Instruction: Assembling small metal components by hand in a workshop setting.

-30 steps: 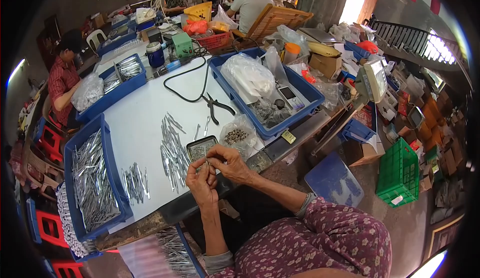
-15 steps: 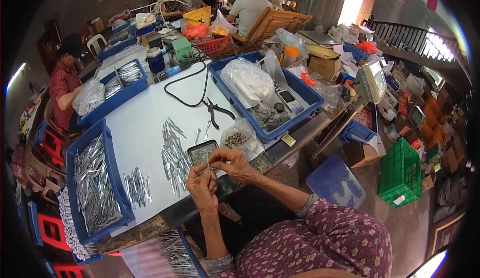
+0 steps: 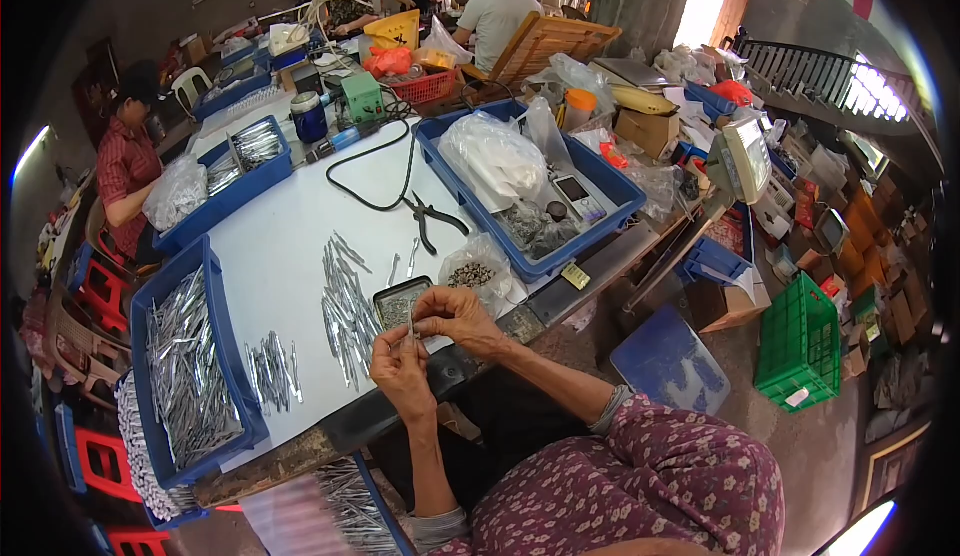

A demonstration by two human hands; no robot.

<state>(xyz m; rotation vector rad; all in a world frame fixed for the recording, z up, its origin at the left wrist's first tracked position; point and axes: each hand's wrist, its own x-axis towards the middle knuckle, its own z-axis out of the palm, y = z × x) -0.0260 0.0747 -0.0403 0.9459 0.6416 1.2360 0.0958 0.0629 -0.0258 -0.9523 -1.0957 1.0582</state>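
My left hand (image 3: 402, 381) is closed, pinching a thin silvery metal strip (image 3: 411, 324) upright by its lower part. The fingers of my right hand (image 3: 456, 322) are pinched together at the strip's upper end; whether they hold a tiny part there is too small to tell. Just beyond my fingers sits a small dark-rimmed tray (image 3: 396, 287) of fine metal parts, partly hidden by my right hand. Beside it lies an open clear bag (image 3: 496, 256) with small brownish metal pieces (image 3: 470, 275). To the left, a pile of thin metal strips (image 3: 345, 316) lies on the white tabletop.
A blue bin (image 3: 222, 301) of metal strips stands left, with a smaller strip pile (image 3: 273, 374) beside it. Black-handled pliers (image 3: 432, 224) and a looped cable (image 3: 345, 196) lie ahead. Another blue bin (image 3: 610, 233) holds bags and a small scale. Co-workers sit farther off.
My right hand has risen slightly, with its fingers now at the strip's top end. My left hand has shifted a little left, still pinching the strip.
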